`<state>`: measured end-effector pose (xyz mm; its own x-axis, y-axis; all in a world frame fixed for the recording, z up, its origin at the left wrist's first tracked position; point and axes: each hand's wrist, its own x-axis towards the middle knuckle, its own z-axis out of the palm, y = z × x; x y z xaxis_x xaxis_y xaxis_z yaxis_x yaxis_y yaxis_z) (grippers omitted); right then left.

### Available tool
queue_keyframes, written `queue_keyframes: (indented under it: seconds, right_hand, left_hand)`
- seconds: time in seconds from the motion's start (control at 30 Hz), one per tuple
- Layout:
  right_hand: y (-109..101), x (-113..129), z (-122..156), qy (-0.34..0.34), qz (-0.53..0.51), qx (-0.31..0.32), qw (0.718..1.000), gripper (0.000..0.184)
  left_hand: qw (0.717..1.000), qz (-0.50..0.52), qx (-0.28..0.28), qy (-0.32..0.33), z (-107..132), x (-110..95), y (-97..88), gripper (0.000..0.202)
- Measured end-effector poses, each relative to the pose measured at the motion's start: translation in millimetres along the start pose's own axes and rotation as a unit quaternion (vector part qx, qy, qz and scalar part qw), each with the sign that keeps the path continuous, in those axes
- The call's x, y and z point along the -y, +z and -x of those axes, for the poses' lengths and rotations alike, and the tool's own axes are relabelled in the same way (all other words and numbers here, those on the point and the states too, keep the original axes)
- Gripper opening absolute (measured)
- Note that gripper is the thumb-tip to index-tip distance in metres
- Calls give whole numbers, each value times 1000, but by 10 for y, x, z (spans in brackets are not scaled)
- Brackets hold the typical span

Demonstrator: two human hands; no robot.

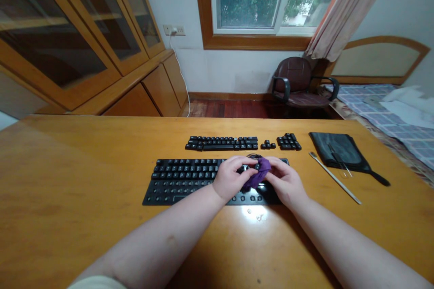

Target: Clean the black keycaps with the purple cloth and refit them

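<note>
My left hand (232, 176) pinches a small black keycap (257, 167) between thumb and fingertips. Bunched against that keycap is a purple cloth (260, 174), gripped in the fingers of my right hand (288, 184). Both hands are raised over the right part of a black keyboard (185, 176), hiding much of it. The keyboard's upper rows carry keycaps, while its lower rows show bare switches. Behind it lie removed keycaps: a long block (222, 143), a small cluster (267, 145) and a number-pad group (289, 142).
To the right lie a black pouch (342, 149) with a wire keycap puller (339, 160) on it and a thin long-handled brush (335, 178). Small wet drops (259, 217) sit on the wooden table (84, 180) before the keyboard. An armchair (298, 81) stands beyond.
</note>
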<state>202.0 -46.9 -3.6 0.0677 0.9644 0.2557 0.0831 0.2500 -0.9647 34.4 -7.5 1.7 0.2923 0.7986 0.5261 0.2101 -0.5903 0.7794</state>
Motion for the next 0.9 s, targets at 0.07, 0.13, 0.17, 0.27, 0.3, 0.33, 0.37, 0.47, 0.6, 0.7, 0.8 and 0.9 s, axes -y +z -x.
queue_keyframes:
  seconds: [0.07, 0.13, 0.17, 0.27, 0.3, 0.33, 0.37, 0.47, 0.6, 0.7, 0.8, 0.9]
  right_hand:
    - [-20, 3, -17, -19, 26, 5, 999, 12]
    - [-39, -6, -27, -26, 42, 6, 999, 10]
    - [-46, -10, -30, -27, 46, 6, 999, 10]
    - [-51, -7, -36, -27, 39, 17, 999, 11]
    - [-49, -1, -38, -27, 35, 22, 999, 11]
    - [-47, 6, -39, -26, 33, 27, 999, 11]
    - [-46, 11, -38, -26, 33, 29, 999, 13]
    - [-56, 7, -31, -22, 45, 18, 999, 10]
    - [-81, -4, -18, -36, 76, -2, 996, 8]
    - [-76, 24, -17, -47, 95, -14, 994, 10]
    - [-56, 61, -21, -41, 106, -9, 993, 12]
    - [-48, 74, -25, -42, 121, 26, 991, 12]
  left_hand:
    - [1000, 21, -5, -3, 7, 21, 15, 13]
    - [999, 39, -15, -15, 11, 32, 31, 10]
    - [998, 46, -21, -21, 13, 34, 38, 9]
    - [997, 56, -33, -32, 19, 27, 48, 7]
    - [997, 56, -32, -31, 21, 24, 48, 7]
    - [998, 55, -29, -28, 22, 22, 47, 7]
    - [998, 55, -23, -24, 24, 21, 46, 7]
    - [998, 58, -10, -15, 23, 23, 43, 7]
    - [998, 62, -7, -7, 16, 28, 42, 7]
    - [998, 55, -13, -14, 10, 21, 46, 8]
    - [998, 46, -20, -30, 9, 12, 50, 8]
    - [998, 43, -15, -32, 11, 16, 54, 7]
